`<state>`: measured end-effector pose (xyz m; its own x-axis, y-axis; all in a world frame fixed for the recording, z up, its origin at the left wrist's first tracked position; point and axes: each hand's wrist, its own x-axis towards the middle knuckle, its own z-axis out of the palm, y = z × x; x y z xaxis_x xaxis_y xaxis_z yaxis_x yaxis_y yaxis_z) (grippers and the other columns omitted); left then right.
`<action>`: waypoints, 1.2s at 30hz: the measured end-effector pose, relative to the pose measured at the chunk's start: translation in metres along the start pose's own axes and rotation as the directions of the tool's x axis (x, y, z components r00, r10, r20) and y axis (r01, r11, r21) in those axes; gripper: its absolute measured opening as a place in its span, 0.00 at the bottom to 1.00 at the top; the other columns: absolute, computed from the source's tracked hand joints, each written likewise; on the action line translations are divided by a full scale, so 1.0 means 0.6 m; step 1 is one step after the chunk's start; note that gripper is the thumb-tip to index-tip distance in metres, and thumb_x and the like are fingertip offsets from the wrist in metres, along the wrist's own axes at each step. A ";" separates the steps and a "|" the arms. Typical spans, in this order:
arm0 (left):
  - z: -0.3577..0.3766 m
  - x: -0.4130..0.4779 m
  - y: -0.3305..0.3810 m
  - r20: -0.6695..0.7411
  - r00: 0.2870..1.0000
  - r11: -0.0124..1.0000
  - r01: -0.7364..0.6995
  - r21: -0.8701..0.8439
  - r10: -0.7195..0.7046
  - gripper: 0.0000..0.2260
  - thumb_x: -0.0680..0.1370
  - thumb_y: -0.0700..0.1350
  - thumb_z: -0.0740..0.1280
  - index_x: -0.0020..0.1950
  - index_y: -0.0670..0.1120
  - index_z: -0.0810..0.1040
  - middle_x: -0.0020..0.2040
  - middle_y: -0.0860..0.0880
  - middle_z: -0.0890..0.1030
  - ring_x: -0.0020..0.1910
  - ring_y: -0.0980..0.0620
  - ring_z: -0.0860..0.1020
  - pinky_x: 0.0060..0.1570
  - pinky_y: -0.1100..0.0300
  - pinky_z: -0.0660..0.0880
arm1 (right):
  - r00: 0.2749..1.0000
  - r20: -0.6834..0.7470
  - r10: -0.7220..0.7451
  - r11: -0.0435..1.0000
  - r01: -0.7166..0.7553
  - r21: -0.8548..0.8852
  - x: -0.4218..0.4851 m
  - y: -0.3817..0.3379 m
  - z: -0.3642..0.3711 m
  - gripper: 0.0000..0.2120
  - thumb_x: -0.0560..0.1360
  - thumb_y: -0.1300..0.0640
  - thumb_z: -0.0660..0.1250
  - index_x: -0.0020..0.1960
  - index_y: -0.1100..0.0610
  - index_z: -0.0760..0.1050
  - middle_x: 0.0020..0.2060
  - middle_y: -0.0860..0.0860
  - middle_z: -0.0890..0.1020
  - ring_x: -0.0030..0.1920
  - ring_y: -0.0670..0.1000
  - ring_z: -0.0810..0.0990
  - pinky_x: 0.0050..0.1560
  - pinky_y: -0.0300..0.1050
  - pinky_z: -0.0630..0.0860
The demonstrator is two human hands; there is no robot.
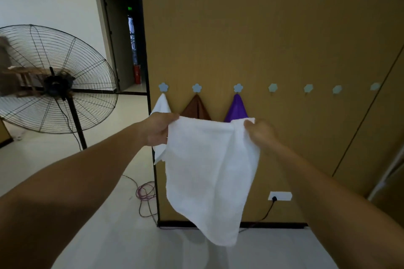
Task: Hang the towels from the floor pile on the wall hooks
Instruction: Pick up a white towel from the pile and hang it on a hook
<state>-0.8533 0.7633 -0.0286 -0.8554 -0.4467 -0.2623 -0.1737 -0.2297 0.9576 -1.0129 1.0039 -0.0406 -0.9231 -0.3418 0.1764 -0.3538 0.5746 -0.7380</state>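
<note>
Left hand (160, 129) was pinched on the top left corner of the white towel (209, 172), right hand (261, 132) clamped on the top right corner, so it hung spread out btwn them in front of the tan wall (284, 39), nowhere near the floor. Behind it the lower row of flower hooks already had 3 filled: a white one (162, 105) at 11 o'clock from the held towel, a brown one (196, 108) at 12, a purple one (237, 108) at about 1. Next free hook (272, 88) sat at roughly 1–2 o'clock. Imo this was the carry/line-up step w/ towel 4. Next move probably needs bunching one corner or edge, lifting up and right, then looping it over that hook w/o knocking the purple one. Floor pile wasn't in view.
</note>
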 end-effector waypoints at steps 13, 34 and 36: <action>-0.067 0.031 0.026 -0.561 0.804 0.969 -0.067 0.239 0.194 0.19 0.76 0.49 0.68 0.61 0.38 0.75 0.55 0.42 0.76 0.53 0.41 0.76 0.57 0.43 0.76 | 0.854 0.515 0.080 0.438 -0.494 0.751 0.003 0.075 -0.050 0.12 0.77 0.58 0.63 0.47 0.64 0.81 0.45 0.58 0.84 0.45 0.55 0.84 0.43 0.49 0.80; -0.114 0.025 0.052 -0.562 0.814 0.988 -0.151 0.044 0.150 0.01 0.75 0.39 0.65 0.44 0.42 0.76 0.46 0.43 0.73 0.41 0.46 0.73 0.42 0.54 0.71 | 0.894 0.443 0.062 0.496 -0.413 0.764 -0.021 0.039 0.017 0.04 0.81 0.61 0.61 0.53 0.57 0.73 0.38 0.53 0.75 0.35 0.47 0.72 0.21 0.34 0.69; -0.114 0.018 0.050 -0.502 0.848 0.985 -0.147 0.086 0.171 0.05 0.75 0.36 0.65 0.40 0.43 0.75 0.44 0.43 0.74 0.40 0.45 0.73 0.44 0.52 0.72 | 0.888 0.445 0.117 0.522 -0.436 0.733 -0.029 0.041 0.028 0.07 0.81 0.62 0.59 0.56 0.57 0.73 0.40 0.53 0.75 0.35 0.48 0.72 0.20 0.34 0.69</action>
<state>-0.8344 0.6923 -0.0110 -0.5095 -0.8522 -0.1187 -0.0871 -0.0861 0.9925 -1.0032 1.0113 -0.0729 -0.7941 -0.5668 -0.2196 0.3284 -0.0961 -0.9396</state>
